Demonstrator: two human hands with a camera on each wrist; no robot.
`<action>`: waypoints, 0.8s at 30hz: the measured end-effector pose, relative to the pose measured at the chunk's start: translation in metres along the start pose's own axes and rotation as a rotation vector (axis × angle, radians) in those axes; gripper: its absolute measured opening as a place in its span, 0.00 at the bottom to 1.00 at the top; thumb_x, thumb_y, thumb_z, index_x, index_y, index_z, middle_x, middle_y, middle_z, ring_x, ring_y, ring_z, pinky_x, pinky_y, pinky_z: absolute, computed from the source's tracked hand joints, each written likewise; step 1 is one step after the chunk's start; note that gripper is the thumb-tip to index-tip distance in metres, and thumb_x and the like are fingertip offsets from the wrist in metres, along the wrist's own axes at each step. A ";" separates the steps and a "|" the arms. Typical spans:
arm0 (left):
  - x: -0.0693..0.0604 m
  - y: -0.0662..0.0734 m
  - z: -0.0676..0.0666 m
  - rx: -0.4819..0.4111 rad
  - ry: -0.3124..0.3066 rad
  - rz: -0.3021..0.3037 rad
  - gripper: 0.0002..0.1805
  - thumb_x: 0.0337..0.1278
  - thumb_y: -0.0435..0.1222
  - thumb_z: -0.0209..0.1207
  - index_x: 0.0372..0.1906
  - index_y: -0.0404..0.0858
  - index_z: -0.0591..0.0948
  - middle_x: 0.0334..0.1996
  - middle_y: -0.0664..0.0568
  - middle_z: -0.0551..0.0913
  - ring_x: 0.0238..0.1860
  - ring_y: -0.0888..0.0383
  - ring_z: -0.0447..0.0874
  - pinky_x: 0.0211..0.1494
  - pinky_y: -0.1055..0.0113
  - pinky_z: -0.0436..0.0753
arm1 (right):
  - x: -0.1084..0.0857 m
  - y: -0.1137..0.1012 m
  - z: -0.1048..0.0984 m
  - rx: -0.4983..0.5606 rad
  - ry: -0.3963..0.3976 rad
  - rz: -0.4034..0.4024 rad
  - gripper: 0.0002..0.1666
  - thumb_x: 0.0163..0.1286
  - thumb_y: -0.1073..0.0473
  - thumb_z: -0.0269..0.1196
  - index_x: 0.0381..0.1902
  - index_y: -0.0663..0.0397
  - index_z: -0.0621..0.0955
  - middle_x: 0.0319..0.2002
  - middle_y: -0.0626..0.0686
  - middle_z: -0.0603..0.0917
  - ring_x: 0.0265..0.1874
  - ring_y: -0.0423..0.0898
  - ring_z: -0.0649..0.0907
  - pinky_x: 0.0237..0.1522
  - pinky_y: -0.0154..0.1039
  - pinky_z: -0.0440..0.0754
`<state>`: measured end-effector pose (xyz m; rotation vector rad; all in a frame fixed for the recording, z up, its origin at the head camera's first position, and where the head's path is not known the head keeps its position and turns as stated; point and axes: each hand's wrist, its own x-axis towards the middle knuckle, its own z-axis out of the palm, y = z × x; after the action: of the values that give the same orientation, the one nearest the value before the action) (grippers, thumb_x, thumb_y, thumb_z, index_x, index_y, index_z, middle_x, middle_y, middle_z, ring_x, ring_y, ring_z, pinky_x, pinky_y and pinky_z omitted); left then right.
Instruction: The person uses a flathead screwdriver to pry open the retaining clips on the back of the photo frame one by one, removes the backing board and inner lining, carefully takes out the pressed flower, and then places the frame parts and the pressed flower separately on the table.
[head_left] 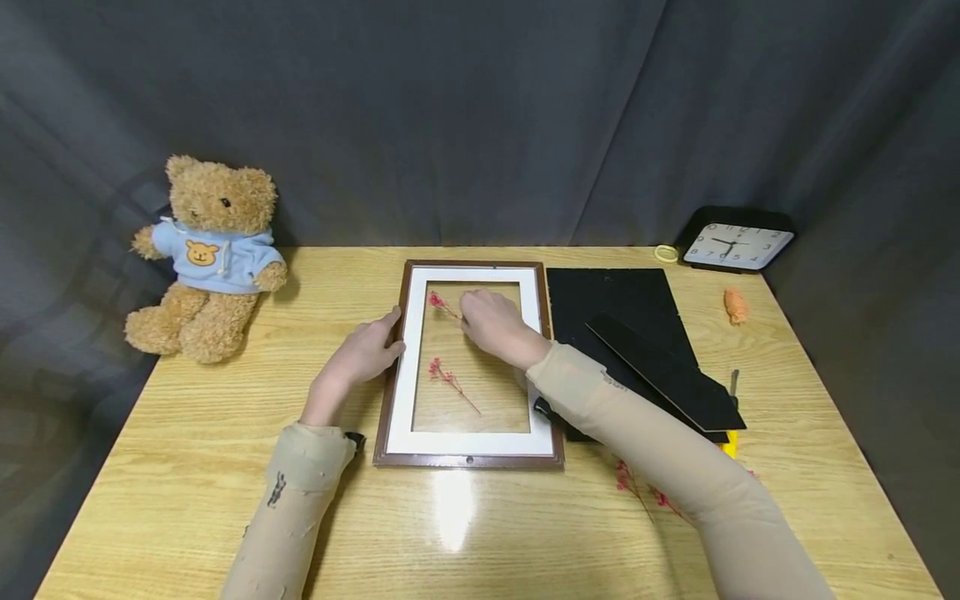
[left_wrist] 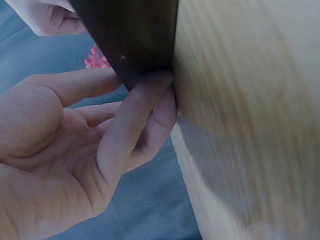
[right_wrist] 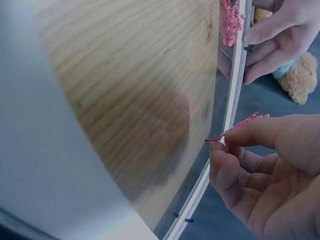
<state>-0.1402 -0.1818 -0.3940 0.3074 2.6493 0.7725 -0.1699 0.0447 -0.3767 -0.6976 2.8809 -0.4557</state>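
A brown picture frame point(head_left: 427, 460) with a white mat point(head_left: 480, 444) lies flat on the wooden table. My left hand point(head_left: 362, 354) holds its left edge, with thumb and fingers against the brown side point(left_wrist: 135, 45) in the left wrist view. Over the upper part of the frame's opening, my right hand point(head_left: 497, 325) pinches the thin stem of a pink dried flower sprig point(head_left: 437, 300). The right wrist view shows that stem point(right_wrist: 215, 140) between thumb and fingertip. Lower in the opening rests a second pink sprig point(head_left: 448, 377).
Right of the frame lie a black backing board point(head_left: 615, 300) and a black stand piece point(head_left: 667, 367) across it. More pink sprigs point(head_left: 626, 479) lie partly under my right forearm. A teddy bear point(head_left: 217, 258), a clock point(head_left: 735, 243) and a small orange object point(head_left: 735, 306) stand farther out.
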 end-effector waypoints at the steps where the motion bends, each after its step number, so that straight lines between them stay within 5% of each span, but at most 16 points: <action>1: 0.000 0.000 0.000 0.005 0.003 0.001 0.38 0.82 0.34 0.54 0.84 0.24 0.52 0.79 0.27 0.60 0.27 0.52 0.68 0.51 0.49 0.78 | -0.001 0.001 -0.001 -0.002 0.006 -0.005 0.24 0.76 0.71 0.62 0.20 0.52 0.69 0.21 0.49 0.71 0.21 0.43 0.69 0.21 0.35 0.69; 7: 0.001 0.002 -0.001 -0.011 0.001 0.007 0.38 0.81 0.33 0.54 0.84 0.24 0.52 0.74 0.24 0.68 0.19 0.59 0.60 0.38 0.54 0.77 | -0.012 0.005 -0.002 0.009 0.040 -0.075 0.28 0.74 0.75 0.57 0.17 0.49 0.63 0.18 0.47 0.63 0.18 0.41 0.63 0.19 0.33 0.63; 10: 0.006 -0.009 0.004 -0.034 0.006 0.045 0.39 0.82 0.35 0.55 0.84 0.25 0.51 0.49 0.27 0.83 0.16 0.62 0.57 0.31 0.58 0.74 | -0.018 0.005 -0.004 0.026 0.057 -0.109 0.26 0.72 0.76 0.57 0.18 0.49 0.64 0.18 0.46 0.62 0.18 0.40 0.62 0.19 0.32 0.62; 12: 0.006 -0.009 0.004 -0.038 0.004 0.051 0.39 0.82 0.35 0.54 0.84 0.24 0.51 0.31 0.35 0.79 0.15 0.63 0.57 0.29 0.60 0.73 | -0.024 0.005 -0.006 0.035 0.061 -0.116 0.25 0.73 0.75 0.57 0.19 0.50 0.65 0.18 0.46 0.62 0.18 0.40 0.62 0.19 0.32 0.61; 15: 0.007 -0.010 0.004 -0.037 0.005 0.054 0.39 0.81 0.35 0.55 0.84 0.24 0.51 0.32 0.34 0.79 0.16 0.62 0.56 0.29 0.60 0.73 | -0.033 0.004 -0.011 0.045 0.078 -0.119 0.21 0.73 0.74 0.58 0.21 0.52 0.68 0.19 0.47 0.65 0.18 0.40 0.64 0.19 0.31 0.63; 16: 0.001 0.000 0.000 -0.023 -0.003 0.025 0.39 0.80 0.33 0.54 0.83 0.23 0.51 0.35 0.29 0.79 0.16 0.62 0.57 0.29 0.60 0.73 | -0.037 0.004 -0.013 0.047 0.089 -0.122 0.20 0.74 0.74 0.58 0.22 0.53 0.70 0.19 0.47 0.67 0.19 0.40 0.65 0.20 0.30 0.63; 19: 0.001 -0.001 0.000 -0.018 -0.003 0.023 0.38 0.81 0.33 0.54 0.83 0.23 0.51 0.57 0.21 0.79 0.17 0.61 0.56 0.31 0.59 0.73 | -0.050 0.004 -0.018 0.050 0.118 -0.129 0.18 0.75 0.73 0.58 0.24 0.55 0.73 0.20 0.48 0.70 0.20 0.40 0.67 0.20 0.30 0.64; 24: 0.001 -0.002 0.000 -0.014 -0.007 0.018 0.38 0.81 0.33 0.54 0.84 0.24 0.51 0.60 0.22 0.78 0.16 0.61 0.56 0.30 0.59 0.72 | -0.073 0.009 -0.027 0.064 0.132 -0.118 0.17 0.75 0.72 0.59 0.25 0.56 0.75 0.22 0.48 0.72 0.20 0.41 0.69 0.21 0.31 0.65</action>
<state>-0.1412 -0.1833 -0.3956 0.3295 2.6371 0.7946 -0.1143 0.0931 -0.3492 -0.8609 2.9411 -0.6294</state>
